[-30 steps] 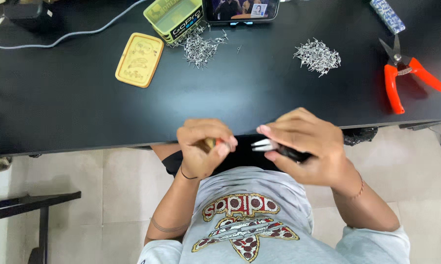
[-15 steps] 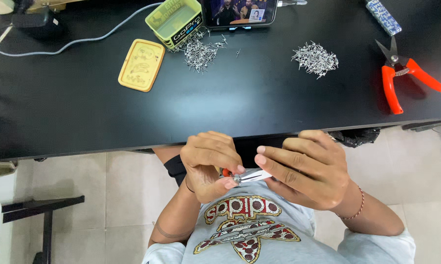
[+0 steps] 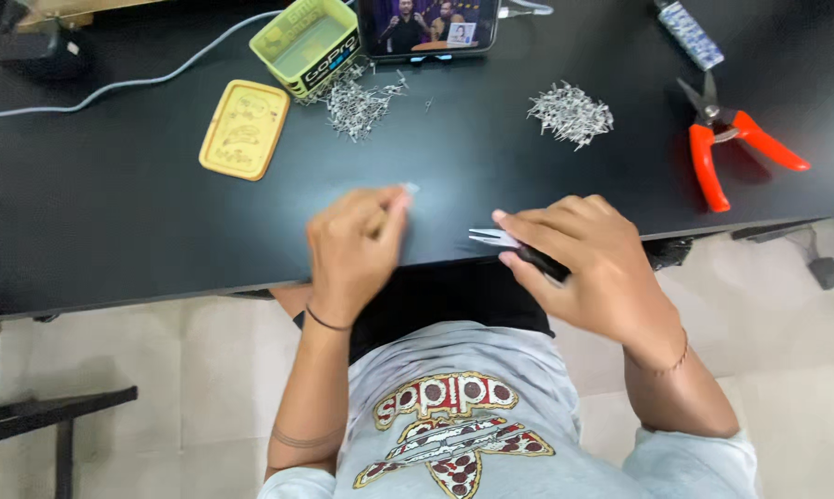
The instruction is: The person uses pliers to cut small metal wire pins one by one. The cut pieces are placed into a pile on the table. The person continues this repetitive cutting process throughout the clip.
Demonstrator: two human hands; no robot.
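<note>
My left hand (image 3: 354,248) is raised over the near edge of the black table (image 3: 112,212), fingers pinched on a tiny pale piece (image 3: 410,188) at its fingertips. My right hand (image 3: 591,261) grips small pliers (image 3: 511,248) with black handles, the silver jaws pointing left toward my left hand. The two hands are a short gap apart. What the tiny piece is stays too blurred to tell.
Two heaps of small metal bits lie farther back, one (image 3: 354,102) by a green tin box (image 3: 308,44), one (image 3: 570,113) to the right. A yellow tin lid (image 3: 244,129), a phone (image 3: 428,26) with a lit screen, red-handled cutters (image 3: 727,143) and a grey cable (image 3: 149,76) also lie on the table.
Both hands rose from my lap to the table's near edge and drew apart. My left hand now carries the tiny piece forward, away from the pliers' jaws.
</note>
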